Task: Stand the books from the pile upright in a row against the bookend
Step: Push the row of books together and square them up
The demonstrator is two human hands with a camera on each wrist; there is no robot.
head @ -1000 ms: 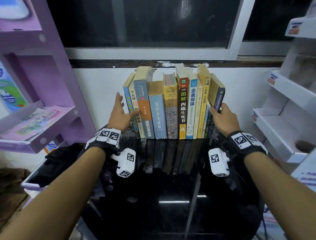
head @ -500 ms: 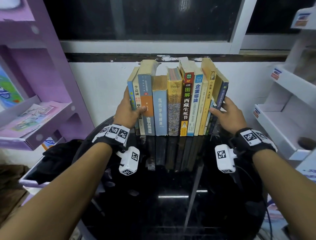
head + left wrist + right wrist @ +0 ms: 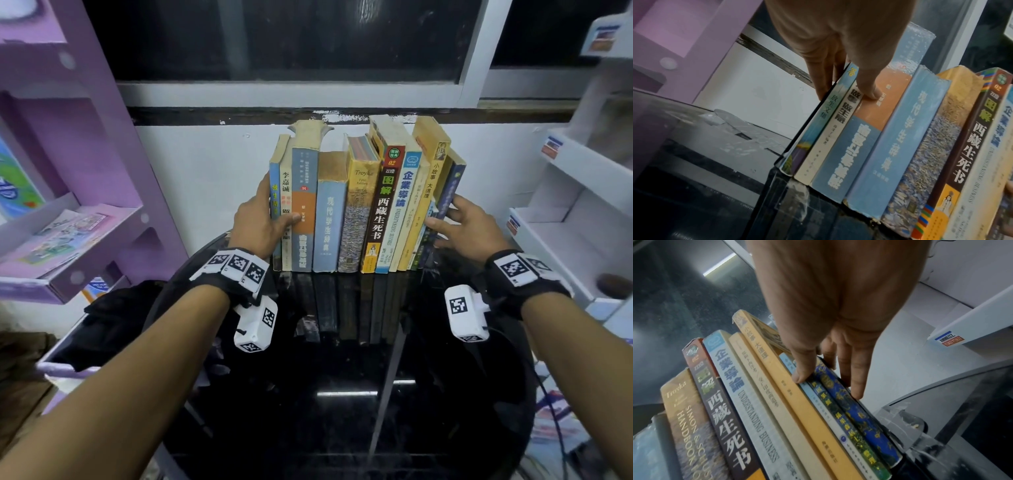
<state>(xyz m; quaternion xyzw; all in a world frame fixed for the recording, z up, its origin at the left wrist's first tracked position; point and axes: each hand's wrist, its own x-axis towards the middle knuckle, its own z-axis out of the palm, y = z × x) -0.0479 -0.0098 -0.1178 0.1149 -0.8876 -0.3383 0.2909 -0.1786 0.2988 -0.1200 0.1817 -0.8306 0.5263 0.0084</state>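
Observation:
A row of books [image 3: 363,205] stands upright on the black glossy table [image 3: 342,411], backs to the white wall. My left hand [image 3: 263,219] is at the left end. Its straight fingers [image 3: 824,78] lie flat on the outer face of the thin blue book [image 3: 824,112], and its thumb presses the orange-and-blue spine. My right hand [image 3: 459,222] is at the right end, fingers [image 3: 857,379] along the outer side of the dark blue book [image 3: 851,402], thumb on the spines. A clear bookend foot [image 3: 785,183] shows at the left end, another clear bookend [image 3: 902,420] at the right end. The rightmost books lean slightly left.
A purple display shelf [image 3: 85,171] with leaflets stands to the left and a white shelf unit [image 3: 565,212] to the right. A black bag [image 3: 113,318] lies beside the table at the left. A dark window runs above the wall.
My left hand has moved in from beside the row onto the leftmost book, thumb now across the spines. My right hand's fingers have spread along the end book.

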